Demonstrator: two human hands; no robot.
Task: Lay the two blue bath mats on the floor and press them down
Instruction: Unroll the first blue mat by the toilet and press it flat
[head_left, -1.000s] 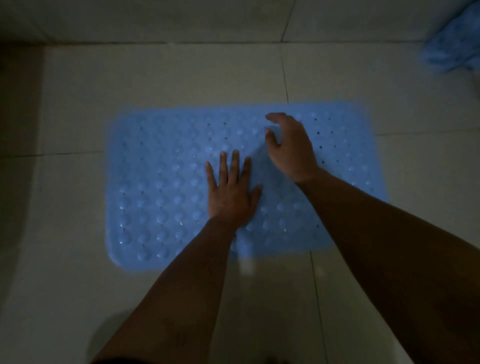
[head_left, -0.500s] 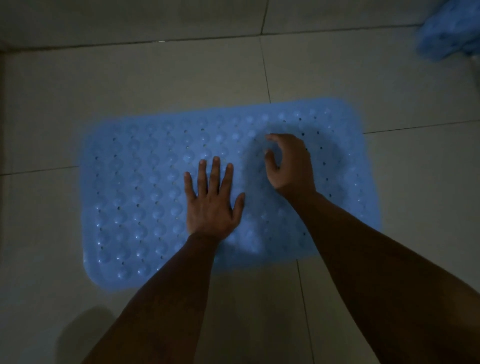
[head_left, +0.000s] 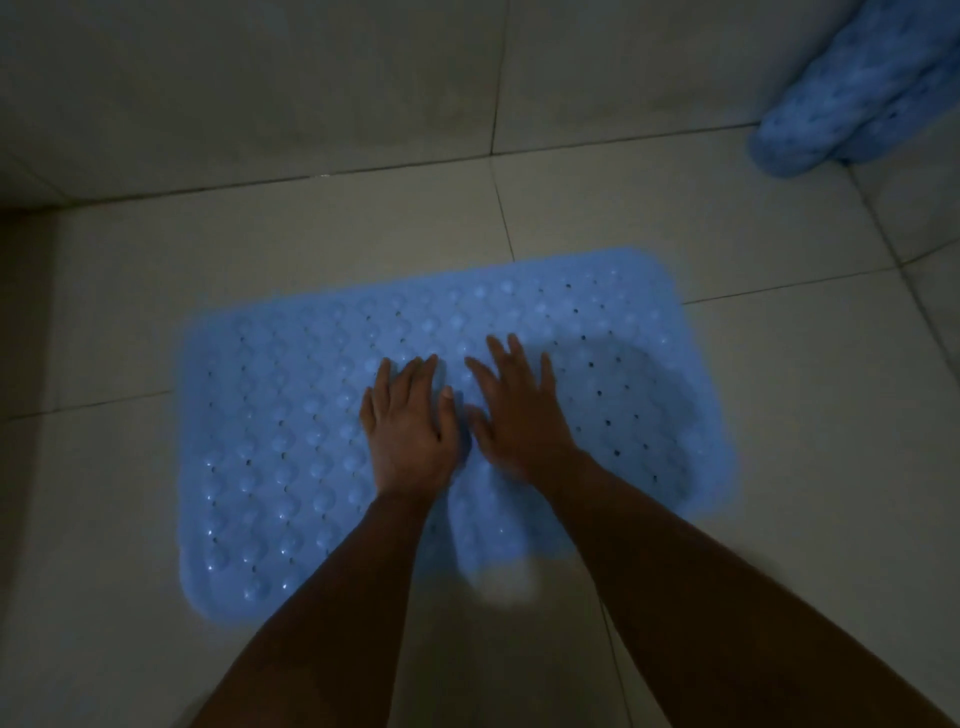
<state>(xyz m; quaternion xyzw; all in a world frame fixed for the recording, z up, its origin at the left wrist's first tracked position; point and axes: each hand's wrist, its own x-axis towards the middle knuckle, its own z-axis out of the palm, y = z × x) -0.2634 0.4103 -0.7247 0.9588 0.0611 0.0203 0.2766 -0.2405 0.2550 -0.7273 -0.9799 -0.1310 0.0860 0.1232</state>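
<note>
On the floor (head_left: 727, 467): tiled, dim; we kneel over it.
Flat bath mat (head_left: 291, 447): spread out, so we can seat it.
Rolled bath mat (head_left: 852, 98): far right corner, waiting.
Left hand (head_left: 410, 436): released, palm pressing mid-mat.
Right hand (head_left: 519, 415): fingers splayed, pressing beside it.

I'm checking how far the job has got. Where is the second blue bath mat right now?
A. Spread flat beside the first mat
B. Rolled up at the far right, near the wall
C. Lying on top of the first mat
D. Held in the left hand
B: the second mat sits rolled at the far right, while left hand and right hand lie flat on the spread mat.
</note>
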